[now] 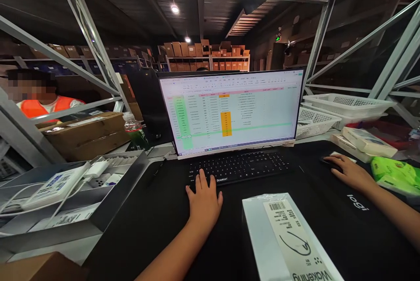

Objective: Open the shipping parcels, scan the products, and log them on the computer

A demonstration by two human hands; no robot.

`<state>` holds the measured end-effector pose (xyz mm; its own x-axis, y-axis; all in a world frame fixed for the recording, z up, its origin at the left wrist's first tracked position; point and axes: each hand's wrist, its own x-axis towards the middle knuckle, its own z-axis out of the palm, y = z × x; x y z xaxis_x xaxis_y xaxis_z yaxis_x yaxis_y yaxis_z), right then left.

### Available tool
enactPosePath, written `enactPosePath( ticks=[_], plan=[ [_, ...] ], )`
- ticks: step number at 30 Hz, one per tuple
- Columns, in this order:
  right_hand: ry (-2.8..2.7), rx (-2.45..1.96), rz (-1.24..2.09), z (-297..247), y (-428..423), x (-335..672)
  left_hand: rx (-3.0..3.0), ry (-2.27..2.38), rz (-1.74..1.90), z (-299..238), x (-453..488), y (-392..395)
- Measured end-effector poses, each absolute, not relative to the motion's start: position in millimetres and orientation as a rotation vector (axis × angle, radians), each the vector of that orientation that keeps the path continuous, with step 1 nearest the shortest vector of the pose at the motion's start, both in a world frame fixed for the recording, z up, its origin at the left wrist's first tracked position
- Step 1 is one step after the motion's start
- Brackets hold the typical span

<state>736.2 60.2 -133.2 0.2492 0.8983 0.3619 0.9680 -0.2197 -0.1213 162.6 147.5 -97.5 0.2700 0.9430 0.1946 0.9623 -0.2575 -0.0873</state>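
My left hand (204,195) rests with fingers spread at the front left edge of a black keyboard (243,168). On the right, my right hand (349,171) is laid over a dark computer mouse (326,163), mostly hidden under the fingers. Behind the keyboard stands a monitor (262,112) showing a spreadsheet with green and orange cells. Between my arms lies a white box (262,237) with a printed label bearing a barcode and a handwritten pen mark.
A black desk mat (147,228) covers the desk. Left are a grey divided tray (127,176) with small boxes and cables, a bottle (134,130) and cartons (92,134). Right are white baskets (348,103), boxes (367,141) and a green packet (395,173). A person in an orange vest (34,108) is at left.
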Motion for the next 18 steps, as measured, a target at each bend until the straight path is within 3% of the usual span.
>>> enactPosePath(
  ticks=[18],
  plan=[
    [-1.708,-2.200,-0.342,-132.3,62.2,732.1,-2.317,-1.763,-0.166,-97.3,162.4,148.3]
  ],
)
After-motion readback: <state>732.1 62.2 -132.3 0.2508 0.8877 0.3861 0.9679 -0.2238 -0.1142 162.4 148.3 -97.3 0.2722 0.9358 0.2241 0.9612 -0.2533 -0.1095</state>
